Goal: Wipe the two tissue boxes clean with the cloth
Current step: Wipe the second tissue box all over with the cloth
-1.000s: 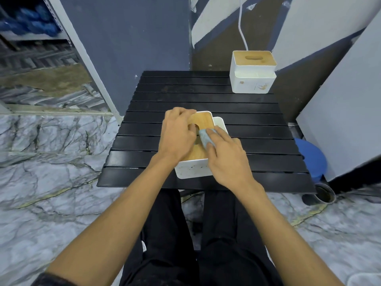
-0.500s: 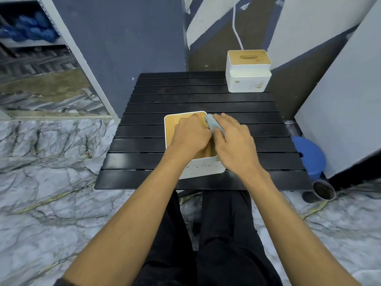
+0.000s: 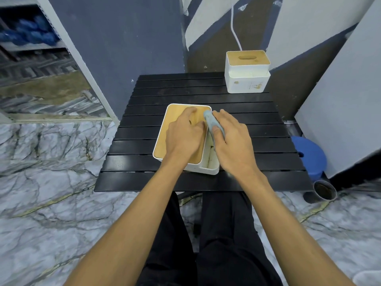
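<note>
A white tissue box with a wooden lid lies in the middle of the black slatted table. My left hand rests on the lid, fingers bent, one near the lid's slot. My right hand holds a pale blue cloth pinched under the thumb and presses it along the box's right side compartment. A second white tissue box with a wooden lid stands upright at the table's far right corner, untouched.
A blue stool and a dark cup stand on the marble floor right of the table. Grey panels lean at the right. A white cable hangs behind the far box. A shelf frame stands at the left.
The near box has turned so its side compartment faces right. My right hand with the cloth moved from the lid to the box's right edge. My left hand shifted across the lid.
</note>
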